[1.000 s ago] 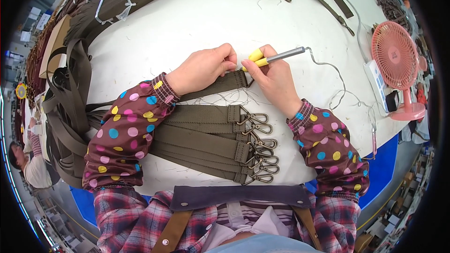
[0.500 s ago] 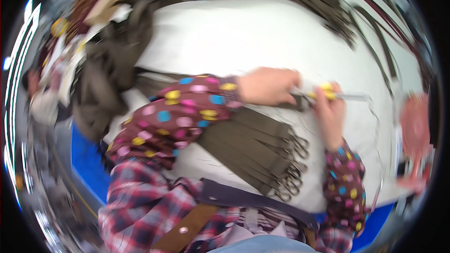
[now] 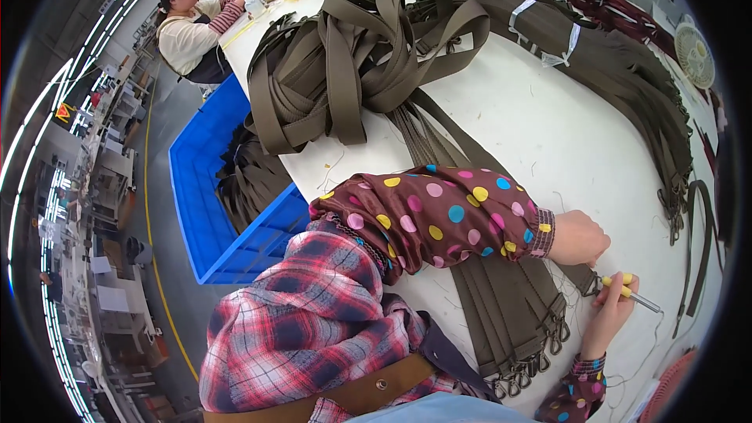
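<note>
My left hand (image 3: 578,238) lies on an olive webbing strap (image 3: 581,276) on the white table (image 3: 540,125), its fingers pressing the strap end down. Just to the right, my right hand (image 3: 609,309) grips a thin metal tool with a yellow handle (image 3: 627,288), its tip pointing right, close to the strap end. Several finished olive straps with metal snap hooks (image 3: 525,329) lie side by side under my left forearm, hooks toward me.
A big heap of loose olive webbing (image 3: 368,63) covers the table's far left, with bundled straps (image 3: 595,47) behind. A blue crate (image 3: 211,188) of straps stands beside the table. Another person (image 3: 192,31) works at the far end. A fan (image 3: 694,55) stands far right.
The view has swung left, bringing the blue crate, the webbing heap and the other person into sight. My hands stay together on the strap end with the tool.
</note>
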`<state>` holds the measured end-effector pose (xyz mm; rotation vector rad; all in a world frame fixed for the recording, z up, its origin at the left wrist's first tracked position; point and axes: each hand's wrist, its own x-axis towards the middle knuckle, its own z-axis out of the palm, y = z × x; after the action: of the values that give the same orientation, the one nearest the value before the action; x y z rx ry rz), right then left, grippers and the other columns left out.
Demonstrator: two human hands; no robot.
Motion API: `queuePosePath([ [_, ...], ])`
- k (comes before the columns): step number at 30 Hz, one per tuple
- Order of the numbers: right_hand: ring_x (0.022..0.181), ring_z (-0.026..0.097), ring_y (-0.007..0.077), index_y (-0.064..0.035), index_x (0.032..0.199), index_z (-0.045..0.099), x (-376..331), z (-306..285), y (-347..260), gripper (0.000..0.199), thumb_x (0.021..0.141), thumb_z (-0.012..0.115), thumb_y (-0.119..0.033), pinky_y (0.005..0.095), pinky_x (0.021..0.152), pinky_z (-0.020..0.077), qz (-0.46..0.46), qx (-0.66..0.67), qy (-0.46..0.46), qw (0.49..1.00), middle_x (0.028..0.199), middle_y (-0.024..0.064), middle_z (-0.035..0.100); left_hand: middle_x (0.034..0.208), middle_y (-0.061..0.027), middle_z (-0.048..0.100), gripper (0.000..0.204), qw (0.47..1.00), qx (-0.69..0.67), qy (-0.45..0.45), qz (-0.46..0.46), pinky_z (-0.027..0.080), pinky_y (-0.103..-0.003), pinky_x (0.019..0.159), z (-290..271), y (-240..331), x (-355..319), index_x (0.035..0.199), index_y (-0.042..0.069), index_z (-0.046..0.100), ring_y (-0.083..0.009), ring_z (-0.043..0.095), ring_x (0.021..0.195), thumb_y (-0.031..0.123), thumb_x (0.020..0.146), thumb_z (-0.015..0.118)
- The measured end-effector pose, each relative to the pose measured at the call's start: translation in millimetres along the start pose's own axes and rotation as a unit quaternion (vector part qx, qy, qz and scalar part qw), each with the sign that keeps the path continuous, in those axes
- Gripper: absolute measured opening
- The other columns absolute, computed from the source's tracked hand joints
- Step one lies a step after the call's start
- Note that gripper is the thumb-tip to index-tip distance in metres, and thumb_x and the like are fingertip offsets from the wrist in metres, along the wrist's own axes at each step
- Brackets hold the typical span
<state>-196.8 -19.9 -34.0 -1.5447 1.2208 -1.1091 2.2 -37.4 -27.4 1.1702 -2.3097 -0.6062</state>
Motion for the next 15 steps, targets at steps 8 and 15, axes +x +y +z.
queuePosePath([
  [8,0.050,0.037,0.0021,-0.0082,0.087,0.046,-8.9,-10.3,-1.7,0.018,0.098,0.048,-0.022,0.0183,0.044,0.0294,0.008,-0.011,0.009,1.000,0.062,-0.0033,0.044,0.075,-0.0124,0.064,0.018,0.996,-0.090,-0.013,0.012,0.048,-0.041,0.068,4.7,9.3,5.7,0.082,0.003,0.056,-0.0322,0.063,0.075,0.020,0.083,0.060],
  [15,0.057,0.048,0.0050,-0.0032,0.086,0.050,3.6,14.7,-11.4,0.012,0.089,0.060,-0.009,0.0220,0.048,0.0374,-0.067,-0.009,-0.010,0.998,0.067,-0.0006,0.054,0.072,-0.0041,0.062,0.014,0.937,-0.310,-0.037,-0.155,0.052,-0.024,0.061,-14.2,-6.2,-6.1,0.083,0.001,0.053,-0.0096,0.061,0.067,0.012,0.090,0.056],
])
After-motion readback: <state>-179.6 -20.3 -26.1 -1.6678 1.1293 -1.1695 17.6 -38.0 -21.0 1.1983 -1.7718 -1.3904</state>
